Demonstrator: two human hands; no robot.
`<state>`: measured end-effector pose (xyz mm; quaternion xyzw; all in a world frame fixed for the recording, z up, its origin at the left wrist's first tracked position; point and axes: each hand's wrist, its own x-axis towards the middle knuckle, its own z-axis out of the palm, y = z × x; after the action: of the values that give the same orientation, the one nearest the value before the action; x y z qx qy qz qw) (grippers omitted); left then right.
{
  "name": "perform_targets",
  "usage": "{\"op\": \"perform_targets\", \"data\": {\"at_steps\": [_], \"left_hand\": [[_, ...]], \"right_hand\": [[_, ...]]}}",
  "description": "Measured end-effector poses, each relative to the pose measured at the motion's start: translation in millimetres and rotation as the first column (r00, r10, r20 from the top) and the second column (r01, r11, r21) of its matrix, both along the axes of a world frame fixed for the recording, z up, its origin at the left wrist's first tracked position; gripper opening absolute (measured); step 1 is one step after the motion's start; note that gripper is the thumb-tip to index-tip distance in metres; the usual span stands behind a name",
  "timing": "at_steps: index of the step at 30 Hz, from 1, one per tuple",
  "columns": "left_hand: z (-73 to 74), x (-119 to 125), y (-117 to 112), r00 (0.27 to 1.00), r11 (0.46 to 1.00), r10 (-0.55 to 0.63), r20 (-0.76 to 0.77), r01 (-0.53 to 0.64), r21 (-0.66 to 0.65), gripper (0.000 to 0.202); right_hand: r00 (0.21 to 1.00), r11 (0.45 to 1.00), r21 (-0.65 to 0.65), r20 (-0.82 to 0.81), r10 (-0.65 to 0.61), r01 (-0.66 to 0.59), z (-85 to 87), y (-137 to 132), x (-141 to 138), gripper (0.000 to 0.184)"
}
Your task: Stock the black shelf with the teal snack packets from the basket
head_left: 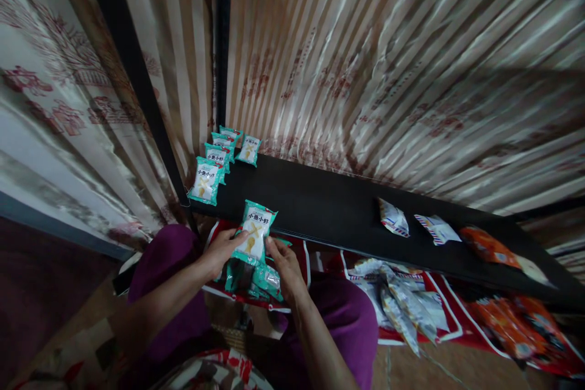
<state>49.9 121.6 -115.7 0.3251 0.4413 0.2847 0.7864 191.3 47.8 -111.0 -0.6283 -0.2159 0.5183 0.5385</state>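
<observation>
Between my two hands is a green and white snack bag (pixel 255 228), its printed front facing up. My left hand (pixel 225 250) pinches its left edge with the thumb on top. On the other side, my right hand (pixel 286 265) grips the lower right edge. Below the bag, a red basket (pixel 308 262) with a white rim holds several more green snack bags (pixel 267 280). At the left end of the black shelf (pixel 311 195), a row of green snack bags (pixel 205 181) stands front to back, with a single green bag (pixel 249 150) beside it at the rear.
Farther right on the shelf lie two white striped bags (pixel 393 219) and an orange bag (pixel 491 245). Under them, red baskets hold silvery bags (pixel 402 298) and orange bags (pixel 509 323). Black posts (pixel 137 73) and patterned curtains (pixel 320 61) enclose the shelf.
</observation>
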Motion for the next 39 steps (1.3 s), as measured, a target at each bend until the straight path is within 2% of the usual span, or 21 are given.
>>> {"op": "perform_targets", "data": {"at_steps": [6,13,23,30,35,39], "left_hand": [[7.0,6,9,0.999,1.000,-0.012,-0.049,0.013,0.021,0.050],[-2.6,10,24,0.997,0.990,-0.071,-0.011,0.072,0.124,0.048],[-3.5,29,58,0.975,0.946,0.100,-0.198,-0.032,0.321,0.041],[-3.0,43,91,0.953,0.911,0.095,-0.289,0.034,0.412,0.033],[-9.2,51,113,0.930,0.892,0.160,-0.329,0.007,0.452,0.032],[-12.7,59,129,0.900,0.881,0.192,-0.391,0.017,0.473,0.033]], "right_hand": [[0.993,0.996,0.055,-0.090,0.070,-0.065,9.2,9,-1,0.040],[0.998,0.995,0.094,-0.065,0.021,-0.015,12.7,23,1,0.038],[1.000,0.994,0.113,0.013,-0.014,0.012,7.9,62,15,0.041],[0.997,0.990,0.141,0.068,-0.028,0.018,-0.5,98,29,0.037],[0.993,0.992,0.122,0.113,-0.025,0.011,-11.7,125,38,0.036],[0.987,0.993,0.121,0.154,-0.033,0.014,-13.9,145,42,0.036]]}}
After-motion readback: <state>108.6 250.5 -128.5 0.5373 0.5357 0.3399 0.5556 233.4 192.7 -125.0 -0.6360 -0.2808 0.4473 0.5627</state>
